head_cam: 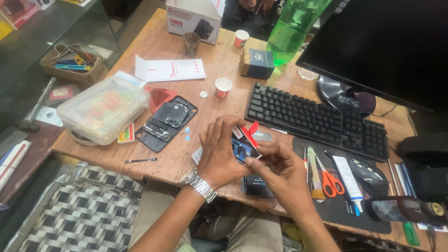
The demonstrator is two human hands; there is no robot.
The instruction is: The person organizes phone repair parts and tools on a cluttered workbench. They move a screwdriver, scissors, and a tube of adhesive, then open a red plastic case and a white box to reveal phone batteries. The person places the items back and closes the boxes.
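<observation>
L hand: grip wrapped round a small blue-faced phone part, held above the table's near edge; metal watch on wrist.
R hand: fingertips pinched on the part's right edge, next to a red tab sticking up from it.
Under hands: dark phone flat on table, partly hidden.
Left of hands: opened black phone back w/ loose pieces; clear plastic box beyond; tweezers near edge.
Right: black mat w/ orange-handled scissors, white tube, brush.
Behind: black keyboard, monitor, green bottle, two small paper cups, white carton.
</observation>
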